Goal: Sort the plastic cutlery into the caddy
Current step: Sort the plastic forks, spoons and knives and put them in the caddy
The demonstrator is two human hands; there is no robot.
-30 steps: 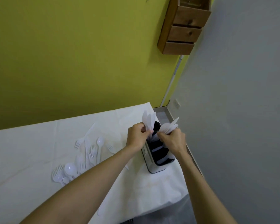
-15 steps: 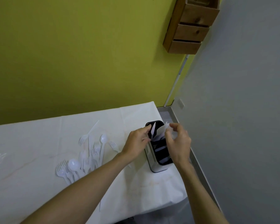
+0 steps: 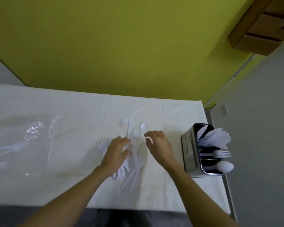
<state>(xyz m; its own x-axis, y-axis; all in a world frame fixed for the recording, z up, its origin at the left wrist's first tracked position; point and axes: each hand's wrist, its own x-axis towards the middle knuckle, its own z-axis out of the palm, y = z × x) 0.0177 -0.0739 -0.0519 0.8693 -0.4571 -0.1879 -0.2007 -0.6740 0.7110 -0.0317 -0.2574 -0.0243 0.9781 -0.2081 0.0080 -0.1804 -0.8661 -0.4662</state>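
Observation:
A metal caddy (image 3: pixel 189 149) with black compartments stands near the table's right edge. White knives (image 3: pixel 216 138) fill its far compartment, a fork (image 3: pixel 220 154) lies in the middle one and a spoon (image 3: pixel 224 166) in the near one. A pile of white plastic cutlery (image 3: pixel 131 164) lies mid-table, with a loose spoon (image 3: pixel 142 126) and fork (image 3: pixel 124 121) beyond it. My left hand (image 3: pixel 116 153) hovers over the pile with relaxed fingers, hiding part of it. My right hand (image 3: pixel 157 145) is just right of the pile, fingers loosely curled and holding nothing.
A white cloth (image 3: pixel 72 145) covers the table. Clear plastic wrap (image 3: pixel 34 130) with a few pieces of cutlery (image 3: pixel 8 148) lies at the left. A wooden drawer unit (image 3: pixel 266 30) hangs on the yellow wall at upper right. The table's right edge runs close behind the caddy.
Both hands left the caddy and moved left to the cutlery pile. The knives they held now stand in the caddy's far compartment. The camera view swung left and down.

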